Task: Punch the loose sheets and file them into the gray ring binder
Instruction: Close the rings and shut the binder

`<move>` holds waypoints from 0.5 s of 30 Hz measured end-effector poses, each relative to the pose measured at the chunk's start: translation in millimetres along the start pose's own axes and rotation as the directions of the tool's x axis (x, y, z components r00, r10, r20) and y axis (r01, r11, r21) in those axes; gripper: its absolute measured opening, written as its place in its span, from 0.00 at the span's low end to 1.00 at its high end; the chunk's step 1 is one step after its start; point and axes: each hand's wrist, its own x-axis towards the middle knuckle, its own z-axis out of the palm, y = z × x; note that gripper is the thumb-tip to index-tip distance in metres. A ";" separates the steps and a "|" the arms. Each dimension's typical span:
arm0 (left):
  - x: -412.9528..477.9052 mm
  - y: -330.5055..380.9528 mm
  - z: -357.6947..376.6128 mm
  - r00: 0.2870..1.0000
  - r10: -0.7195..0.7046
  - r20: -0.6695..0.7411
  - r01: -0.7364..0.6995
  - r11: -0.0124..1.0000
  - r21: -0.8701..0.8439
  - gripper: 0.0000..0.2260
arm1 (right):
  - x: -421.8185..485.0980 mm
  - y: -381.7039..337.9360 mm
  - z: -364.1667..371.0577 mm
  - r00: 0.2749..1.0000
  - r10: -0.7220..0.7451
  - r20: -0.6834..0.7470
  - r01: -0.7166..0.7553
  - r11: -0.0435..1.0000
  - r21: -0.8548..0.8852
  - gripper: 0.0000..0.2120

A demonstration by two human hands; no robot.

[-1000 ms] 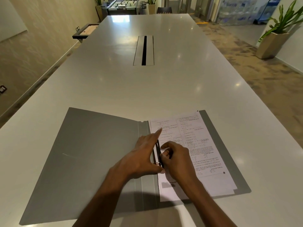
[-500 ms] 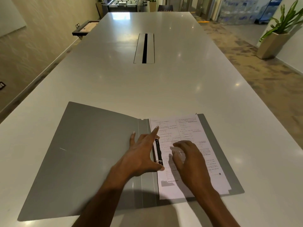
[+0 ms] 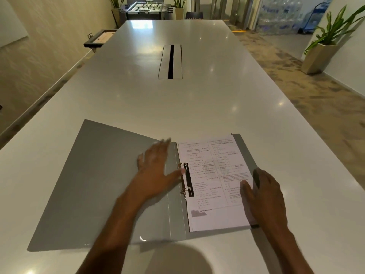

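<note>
The gray ring binder point(image 3: 98, 184) lay open flat on the bench point(image 3: 177, 105). The printed sheets point(image 3: 213, 175) sat on its right half, their left edge at the ring mechanism point(image 3: 186, 179). My left hand point(image 3: 156, 171) rested open, fingers spread, on the left cover with the thumb beside the rings. My right hand point(image 3: 264, 196) lay open on the sheets' right edge. I judged it best to check both rings were shut, keep the stack square, then fold the cover over.

Top sheet point(image 3: 213, 175) in gray ring binder point(image 3: 108, 184): two columns of small print, too blurred to read. Bold footer line near the bottom is also illegible. Nothing else readable.
</note>
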 end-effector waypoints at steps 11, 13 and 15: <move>-45.0 -73.2 -140.4 0.773 -0.522 -0.360 0.532 0.843 -0.079 0.38 | 19.4 14.7 -39.1 0.995 0.012 0.102 -0.044 0.946 0.320 0.20; -56.3 -84.6 -152.6 0.789 -0.519 -0.329 0.483 0.855 -0.191 0.38 | 17.0 15.9 -38.2 0.994 0.029 0.102 -0.064 0.930 0.362 0.18; -58.1 -119.4 -155.2 0.811 -0.518 -0.272 0.458 0.851 -0.257 0.28 | 13.8 16.2 -35.6 0.994 0.056 0.094 -0.089 0.913 0.398 0.17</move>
